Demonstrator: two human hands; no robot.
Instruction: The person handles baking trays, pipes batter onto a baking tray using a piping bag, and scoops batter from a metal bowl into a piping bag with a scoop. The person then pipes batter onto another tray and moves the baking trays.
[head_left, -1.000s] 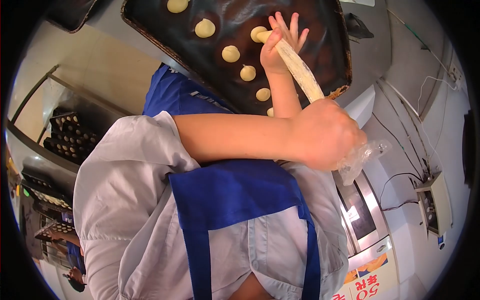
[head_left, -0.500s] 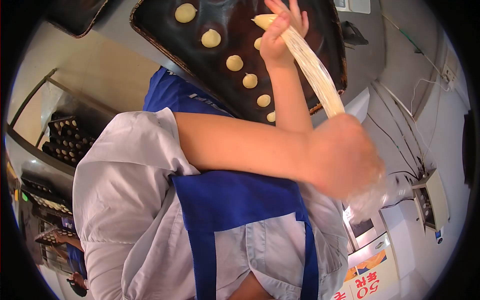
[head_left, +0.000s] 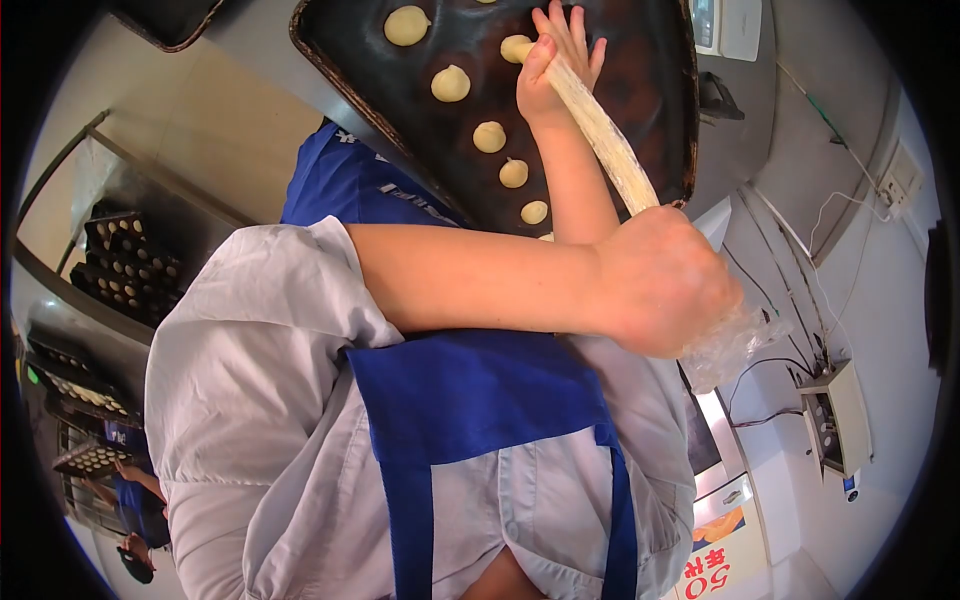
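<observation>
Gripped in my left hand (head_left: 670, 285) is the back end of a filled piping bag (head_left: 610, 145), pale batter showing through the clear plastic. Crumpled loose plastic (head_left: 730, 345) sticks out below that fist. My right hand (head_left: 560, 65) steadies the tip end between thumb and palm, its other fingers spread over a dark baking tray (head_left: 660, 110). At the bag's tip lies a pale batter mound (head_left: 514, 48). Several round mounds, one (head_left: 451, 84) among them, run in a line on the tray. My left forearm crosses over my right.
Racks with filled trays (head_left: 125, 260) stand at the left. Farther down the left edge is another person (head_left: 140, 500) beside a tray. Another dark tray (head_left: 175, 20) shows at the top left. Cables and a wall box (head_left: 840, 420) are at the right.
My left fist has moved slightly up and left, and the bag looks slimmer. The tray has shifted right in view. A mound now shows at the tip, and my right fingers are straighter.
</observation>
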